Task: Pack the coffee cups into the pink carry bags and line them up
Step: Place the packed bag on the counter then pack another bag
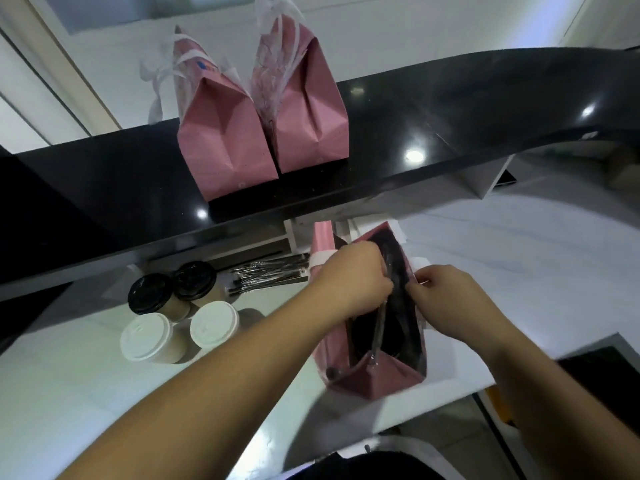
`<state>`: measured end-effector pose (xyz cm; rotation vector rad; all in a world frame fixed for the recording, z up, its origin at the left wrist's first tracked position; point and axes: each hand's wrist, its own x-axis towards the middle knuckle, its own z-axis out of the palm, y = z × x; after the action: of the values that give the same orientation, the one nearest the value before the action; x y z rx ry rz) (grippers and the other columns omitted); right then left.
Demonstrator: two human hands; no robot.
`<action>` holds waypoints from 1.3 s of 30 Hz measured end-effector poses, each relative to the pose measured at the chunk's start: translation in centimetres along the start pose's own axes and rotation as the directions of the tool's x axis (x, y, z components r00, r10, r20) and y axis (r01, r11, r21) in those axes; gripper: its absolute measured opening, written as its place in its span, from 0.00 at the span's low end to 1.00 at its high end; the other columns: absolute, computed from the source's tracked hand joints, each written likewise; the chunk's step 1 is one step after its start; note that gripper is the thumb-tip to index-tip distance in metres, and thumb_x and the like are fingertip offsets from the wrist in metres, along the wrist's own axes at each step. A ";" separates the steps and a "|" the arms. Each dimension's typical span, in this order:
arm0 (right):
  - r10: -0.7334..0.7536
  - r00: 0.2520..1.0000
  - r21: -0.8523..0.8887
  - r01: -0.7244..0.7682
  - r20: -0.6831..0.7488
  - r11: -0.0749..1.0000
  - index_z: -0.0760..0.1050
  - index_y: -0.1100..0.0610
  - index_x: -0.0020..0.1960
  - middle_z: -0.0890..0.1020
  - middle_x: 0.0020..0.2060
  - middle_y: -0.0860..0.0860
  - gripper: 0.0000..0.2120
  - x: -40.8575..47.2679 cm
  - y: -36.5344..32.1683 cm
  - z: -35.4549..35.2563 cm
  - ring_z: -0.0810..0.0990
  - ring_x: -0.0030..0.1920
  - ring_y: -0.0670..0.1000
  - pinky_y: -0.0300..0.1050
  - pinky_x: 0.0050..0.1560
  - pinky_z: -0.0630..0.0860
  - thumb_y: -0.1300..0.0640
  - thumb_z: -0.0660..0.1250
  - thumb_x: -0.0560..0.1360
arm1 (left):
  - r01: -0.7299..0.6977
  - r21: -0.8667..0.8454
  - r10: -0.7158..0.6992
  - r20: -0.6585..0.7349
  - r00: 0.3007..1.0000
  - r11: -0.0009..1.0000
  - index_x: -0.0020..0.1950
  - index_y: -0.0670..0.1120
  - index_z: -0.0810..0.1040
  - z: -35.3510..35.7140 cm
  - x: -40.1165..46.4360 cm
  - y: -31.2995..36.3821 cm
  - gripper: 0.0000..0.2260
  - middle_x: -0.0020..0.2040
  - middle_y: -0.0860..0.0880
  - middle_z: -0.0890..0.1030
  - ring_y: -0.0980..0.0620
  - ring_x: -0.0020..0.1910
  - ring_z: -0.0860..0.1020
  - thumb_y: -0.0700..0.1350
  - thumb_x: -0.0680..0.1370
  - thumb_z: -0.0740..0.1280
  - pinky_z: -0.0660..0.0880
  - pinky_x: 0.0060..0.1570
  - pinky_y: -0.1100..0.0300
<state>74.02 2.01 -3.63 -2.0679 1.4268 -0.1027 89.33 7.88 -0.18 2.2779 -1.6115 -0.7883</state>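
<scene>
Spreading the mouth of a pink carry bag [377, 379] on the white worktop [104, 393], left hand [353, 282] and right hand [446, 299] pinching opposite rims, fingers curled on the paper, both forearms reaching in from below. Thin paper likely light and easily creased, so best held at the rim. Four lidded coffee cups [180, 310] waiting just left, light but probably spillable, best gripped round the sides. Two packed bags [263, 119] standing on the black ledge [450, 126].

left grip [353, 278] fingers curled, pinching | right grip [446, 296] fingers curled, pinching
</scene>
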 end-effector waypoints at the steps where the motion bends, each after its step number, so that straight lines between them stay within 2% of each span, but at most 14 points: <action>1: -0.001 1.000 0.004 0.001 0.002 1.000 0.80 0.54 0.35 0.82 0.27 0.48 0.17 0.0 0.0 -0.1 0.80 0.30 0.47 0.43 0.28 0.73 0.49 0.62 0.79 | -0.007 0.047 0.008 -0.015 1.000 0.999 0.39 0.43 0.82 0.5 0.5 0.4 0.08 0.36 0.47 0.82 0.48 0.38 0.81 0.41 0.77 0.67 0.78 0.33 0.53; 4: -0.017 0.999 0.012 0.016 0.033 1.000 0.79 0.55 0.35 0.82 0.29 0.49 0.16 -0.2 0.2 -0.6 0.80 0.32 0.50 0.45 0.29 0.73 0.51 0.61 0.77 | 0.001 0.137 0.006 -0.049 0.999 0.991 0.35 0.44 0.76 1.7 1.7 1.6 0.09 0.33 0.47 0.77 0.45 0.36 0.78 0.36 0.75 0.67 0.66 0.27 0.56; 8: -0.029 0.995 0.058 0.023 0.100 0.998 0.81 0.58 0.39 0.84 0.32 0.52 0.13 -0.1 0.6 -1.5 0.82 0.37 0.55 0.53 0.39 0.80 0.53 0.62 0.76 | 0.071 0.091 -0.068 -0.034 0.997 0.993 0.50 0.43 0.82 2.8 2.7 2.3 0.05 0.45 0.45 0.83 0.44 0.45 0.81 0.37 0.77 0.67 0.72 0.36 0.55; 12: -0.059 0.989 0.070 0.050 0.136 0.996 0.80 0.59 0.39 0.85 0.34 0.54 0.14 0.5 1.3 -1.8 0.83 0.40 0.58 0.55 0.43 0.80 0.52 0.63 0.77 | 0.107 0.038 -0.105 -0.043 0.994 0.994 0.53 0.45 0.79 3.3 3.1 2.2 0.06 0.48 0.46 0.83 0.44 0.46 0.81 0.38 0.77 0.67 0.79 0.41 0.51; 15: -0.091 0.984 0.054 0.084 0.153 0.995 0.80 0.57 0.38 0.85 0.34 0.52 0.14 1.1 1.7 -1.9 0.83 0.39 0.56 0.55 0.44 0.82 0.51 0.63 0.78 | 0.106 -0.079 -0.111 -0.065 0.992 0.991 0.51 0.51 0.77 3.0 2.7 1.8 0.07 0.46 0.50 0.84 0.48 0.44 0.84 0.39 0.77 0.66 0.83 0.46 0.50; 18: -0.124 0.980 0.021 0.122 0.158 0.992 0.80 0.54 0.38 0.85 0.33 0.50 0.14 1.6 1.9 -1.9 0.83 0.36 0.53 0.54 0.41 0.82 0.49 0.63 0.78 | 0.078 -0.282 -0.113 -0.113 0.987 0.956 0.46 0.54 0.75 2.1 1.3 0.6 0.08 0.38 0.52 0.85 0.55 0.33 0.86 0.40 0.78 0.68 0.86 0.39 0.51; 20: -0.151 0.978 -0.016 0.155 0.141 0.988 0.80 0.50 0.43 0.85 0.34 0.46 0.11 1.9 2.0 -1.9 0.83 0.34 0.49 0.51 0.38 0.82 0.45 0.65 0.78 | 0.083 -0.338 -0.156 -0.195 0.968 0.937 0.45 0.56 0.75 1.2 -0.2 -1.2 0.07 0.37 0.54 0.84 0.60 0.31 0.83 0.44 0.77 0.70 0.84 0.34 0.54; 22: -0.202 0.974 -0.061 0.209 0.103 0.976 0.77 0.46 0.48 0.84 0.35 0.44 0.09 2.2 1.9 -1.8 0.81 0.33 0.46 0.49 0.38 0.82 0.41 0.66 0.76 | 0.133 -0.222 -0.205 -0.338 0.919 0.966 0.43 0.58 0.75 0.5 -2.1 -3.8 0.05 0.38 0.58 0.82 0.63 0.36 0.80 0.50 0.76 0.71 0.76 0.33 0.60; 25: -0.335 0.942 -0.140 0.337 0.038 0.931 0.67 0.45 0.51 0.79 0.31 0.45 0.14 2.6 1.5 -1.2 0.78 0.32 0.45 0.51 0.34 0.79 0.39 0.68 0.74 | 0.204 -0.256 -0.301 -0.432 0.850 0.945 0.43 0.58 0.74 0.7 -5.2 -7.1 0.06 0.41 0.60 0.80 0.59 0.37 0.78 0.52 0.78 0.70 0.69 0.34 0.61; 28: -0.451 0.892 -0.156 0.443 -0.014 0.883 0.65 0.44 0.55 0.75 0.41 0.40 0.18 3.5 0.5 -0.5 0.76 0.38 0.46 0.44 0.34 0.76 0.42 0.71 0.74 | 0.248 -0.358 -0.391 -0.414 0.822 0.900 0.45 0.59 0.73 1.9 -7.8 -8.7 0.07 0.42 0.58 0.80 0.57 0.35 0.78 0.56 0.76 0.71 0.70 0.35 0.61; 30: -0.523 0.852 -0.161 0.511 -0.041 0.845 0.67 0.45 0.60 0.74 0.51 0.44 0.20 4.5 0.0 0.0 0.75 0.49 0.48 0.41 0.45 0.75 0.45 0.73 0.74 | 0.271 -0.337 -0.388 -0.356 0.850 0.902 0.48 0.62 0.73 3.0 -9.2 -8.7 0.11 0.46 0.61 0.79 0.62 0.40 0.79 0.65 0.72 0.69 0.72 0.36 0.63; 34: -0.592 0.803 -0.211 0.568 -0.070 0.796 0.69 0.47 0.68 0.73 0.64 0.49 0.26 7.3 -1.6 -0.1 0.68 0.64 0.52 0.52 0.63 0.73 0.48 0.73 0.73 | 0.323 -0.319 -0.405 -0.236 0.884 0.891 0.60 0.68 0.70 5.4 -10.4 -6.9 0.25 0.57 0.67 0.74 0.68 0.47 0.78 0.75 0.67 0.67 0.71 0.40 0.68; 37: -0.540 0.840 -0.248 0.533 0.046 0.809 0.74 0.49 0.68 0.76 0.65 0.49 0.23 9.5 -2.8 -0.3 0.73 0.65 0.54 0.55 0.64 0.75 0.48 0.70 0.75 | 0.335 -0.303 -0.413 -0.247 0.877 0.892 0.64 0.67 0.70 6.5 -10.5 -5.8 0.30 0.59 0.65 0.73 0.65 0.50 0.77 0.74 0.65 0.69 0.70 0.41 0.68; 39: -0.497 0.860 -0.213 0.510 0.116 0.833 0.78 0.50 0.64 0.81 0.59 0.50 0.18 10.4 -3.3 -0.4 0.79 0.57 0.54 0.55 0.59 0.81 0.49 0.70 0.75 | 0.347 -0.272 -0.417 -0.268 0.869 0.898 0.63 0.66 0.70 6.7 -10.7 -5.6 0.27 0.58 0.63 0.74 0.63 0.50 0.78 0.70 0.66 0.69 0.73 0.43 0.64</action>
<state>80.86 -6.45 -4.37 -2.5861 0.8542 -0.0894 87.45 20.55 -5.31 2.4391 -0.8949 -0.5936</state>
